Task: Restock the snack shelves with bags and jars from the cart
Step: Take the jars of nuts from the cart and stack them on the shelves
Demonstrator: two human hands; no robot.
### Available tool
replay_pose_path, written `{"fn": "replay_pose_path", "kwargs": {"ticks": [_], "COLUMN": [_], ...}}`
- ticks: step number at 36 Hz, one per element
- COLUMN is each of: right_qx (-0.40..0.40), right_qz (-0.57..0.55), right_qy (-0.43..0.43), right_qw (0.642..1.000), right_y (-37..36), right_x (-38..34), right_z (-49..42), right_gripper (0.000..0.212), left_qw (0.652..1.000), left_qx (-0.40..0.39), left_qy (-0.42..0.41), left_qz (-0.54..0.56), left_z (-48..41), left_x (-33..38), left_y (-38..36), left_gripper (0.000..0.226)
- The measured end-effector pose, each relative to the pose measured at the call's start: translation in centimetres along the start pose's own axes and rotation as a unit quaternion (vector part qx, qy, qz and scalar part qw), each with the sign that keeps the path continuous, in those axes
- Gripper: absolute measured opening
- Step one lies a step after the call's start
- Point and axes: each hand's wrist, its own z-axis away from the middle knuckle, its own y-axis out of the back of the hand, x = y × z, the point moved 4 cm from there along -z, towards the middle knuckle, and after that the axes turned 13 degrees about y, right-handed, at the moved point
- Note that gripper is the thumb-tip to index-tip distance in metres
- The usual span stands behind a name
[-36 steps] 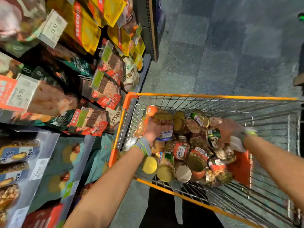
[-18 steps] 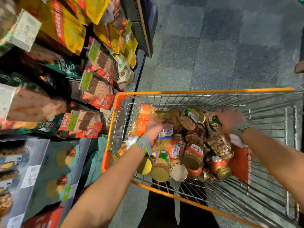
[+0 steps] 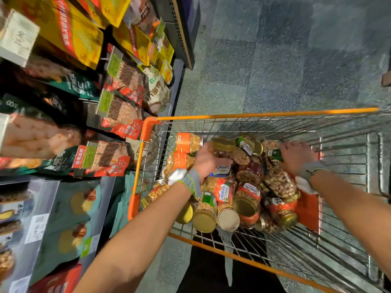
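Note:
An orange-rimmed wire cart (image 3: pixel 264 115) holds a heap of nut jars with gold lids. My left hand (image 3: pixel 208 160) reaches into the heap's left side and grips an almonds jar (image 3: pixel 222 148) with a gold lid and a white and blue label. My right hand (image 3: pixel 297 156) is at the heap's far right, fingers curled over a green-labelled jar (image 3: pixel 274 156). Cashew jars (image 3: pixel 224 191) with red labels lie in front of both hands. Snack shelves (image 3: pixel 69 115) packed with bags stand on the left.
Orange-labelled jars (image 3: pixel 186 141) lie at the cart's far left corner. A red panel (image 3: pixel 306 210) stands inside the cart at the right of the heap. Grey tiled floor (image 3: pixel 275 60) stretches beyond the cart. Lower shelf boxes (image 3: pixel 61 218) sit at the bottom left.
My right hand has shifted from the middle of the heap to its far right, onto the green-labelled jar. My left hand has stayed on the almonds jar.

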Motion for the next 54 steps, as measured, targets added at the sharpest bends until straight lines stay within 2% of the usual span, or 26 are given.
{"fn": "replay_pose_path", "kwargs": {"ticks": [2, 5, 9, 13, 18, 20, 23, 28, 30, 32, 33, 36, 37, 39, 41, 43, 44, 46, 48, 49, 52, 54], "right_qx": [0.031, 0.055, 0.001, -0.054, -0.012, 0.004, 0.014, 0.029, 0.031, 0.028, 0.021, 0.022, 0.038, 0.035, 0.025, 0.016, 0.024, 0.071, 0.108, 0.106, 0.064, 0.037], "right_qz": [0.011, -0.059, -0.235, -0.264, -0.334, -0.322, -0.288, -0.243, -0.241, -0.259, -0.260, -0.265, -0.278, -0.297, -0.302, -0.291, -0.269, -0.203, -0.137, -0.102, -0.080, -0.112], "right_qy": [0.008, 0.014, 0.039, 0.061, 0.101, 0.122, 0.132, 0.116, 0.102, 0.088, 0.077, 0.015, -0.004, -0.043, -0.071, -0.093, -0.096, -0.059, 0.007, 0.039, 0.090, 0.085], "right_qw": [0.999, 0.997, 0.971, 0.961, 0.937, 0.939, 0.948, 0.963, 0.965, 0.961, 0.962, 0.964, 0.960, 0.953, 0.950, 0.952, 0.958, 0.975, 0.985, 0.988, 0.991, 0.989], "right_y": [0.0, 0.7, 0.5, 0.6, 3.8, 6.3, 8.8, 8.6, 7.1, 3.9, 2.0, 1.0, 1.5, 0.9, 0.7, 0.6, 1.0, 1.6, 2.3, 2.6, 3.4, 3.4], "right_x": [-1.1, -3.4, -7.1, -10.5, -13.4, -14.0, -14.9, -15.8, -14.6, -12.7, -11.5, -9.8, -9.4, -8.3, -7.4, -7.2, -7.5, -7.8, -8.0, -8.2, -7.8, -7.5], "right_z": [-0.3, -0.2, -0.1, -0.5, -1.7, -1.8, -1.8, -1.8, -2.2, -3.3, -4.0, -2.8, -1.9, -1.6, -1.6, -2.0, -2.1, -2.6, -3.6, -4.2, -6.5, -7.7], "right_gripper": [0.053, 0.045, 0.016, 0.019, 0.028, 0.030, 0.034, 0.037, 0.054, 0.074, 0.076, 0.060, 0.058, 0.057, 0.067, 0.084, 0.085, 0.080, 0.072, 0.073, 0.090, 0.092], "left_qw": [1.000, 0.999, 0.999, 0.998, 0.999, 0.998, 0.998, 0.994, 0.993, 0.993, 0.994, 0.994, 0.995, 0.995, 0.994, 0.994, 0.994, 0.993, 0.994, 0.994, 0.994, 0.993], "left_qx": [0.009, 0.030, 0.037, 0.032, -0.007, -0.020, -0.030, -0.032, -0.035, -0.016, 0.001, 0.007, 0.000, -0.013, -0.037, -0.043, -0.041, -0.045, -0.033, -0.032, -0.039, -0.044], "left_qy": [0.007, 0.019, 0.035, 0.047, 0.033, 0.013, 0.000, -0.021, -0.019, -0.012, -0.010, -0.005, -0.002, -0.008, -0.011, 0.000, 0.002, 0.020, 0.036, 0.038, 0.028, 0.019], "left_qz": [0.003, 0.002, -0.012, 0.002, 0.039, 0.057, 0.054, 0.099, 0.115, 0.116, 0.109, 0.111, 0.104, 0.100, 0.100, 0.103, 0.102, 0.105, 0.097, 0.100, 0.103, 0.112], "left_z": [0.3, 0.3, 0.4, 1.4, 3.3, 4.0, 5.4, 7.1, 7.3, 6.7, 6.5, 5.9, 6.0, 6.3, 6.4, 5.9, 5.7, 5.2, 4.4, 4.1, 3.0, 3.1], "left_x": [-0.5, -1.4, -2.4, -2.9, -2.5, -2.4, -2.4, -3.5, -4.2, -5.0, -5.3, -5.9, -5.9, -5.6, -5.1, -4.9, -4.8, -4.5, -4.2, -4.1, -3.7, -3.4], "left_y": [0.8, 2.1, 3.4, 5.0, 6.3, 7.1, 8.3, 10.6, 11.1, 11.8, 12.0, 11.3, 10.7, 9.5, 8.1, 6.9, 6.4, 5.6, 4.7, 4.4, 3.4, 3.0], "left_gripper": [0.064, 0.061, 0.072, 0.080, 0.078, 0.074, 0.052, 0.044, 0.034, 0.036, 0.041, 0.080, 0.082, 0.062, 0.042, 0.038, 0.039, 0.047, 0.072, 0.077, 0.055, 0.044]}}
